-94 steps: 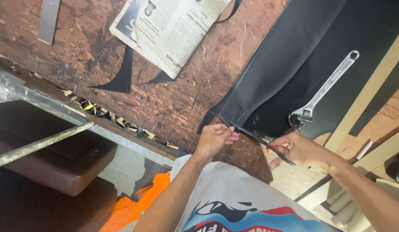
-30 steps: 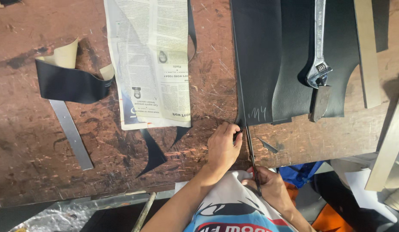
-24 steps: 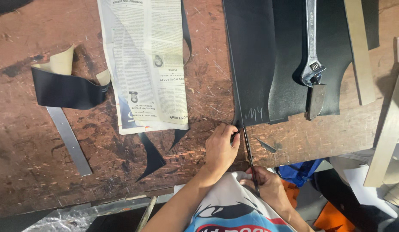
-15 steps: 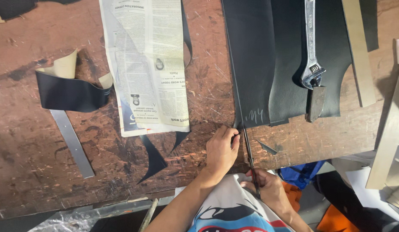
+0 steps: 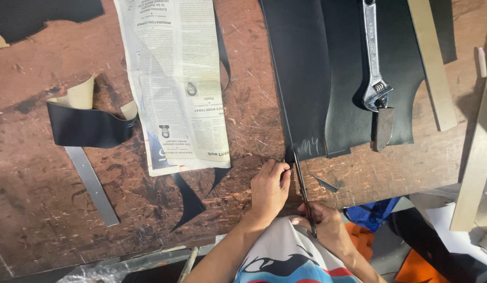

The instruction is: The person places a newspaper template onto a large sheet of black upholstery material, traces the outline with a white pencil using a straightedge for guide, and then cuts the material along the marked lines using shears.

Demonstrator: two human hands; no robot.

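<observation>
Left hand (image 5: pixel 268 189) closed, pinching near corner of large black leather sheet (image 5: pixel 301 78) at front of scarred brown wooden worktop (image 5: pixel 55 194). Right hand (image 5: pixel 322 225) closed around long thin dark blade tool (image 5: pixel 304 191), tip at sheet's left edge. Risk: blade just beside left fingertips (image 5: pixel 285 175); a slip could nick them or wander off the cut line.
</observation>
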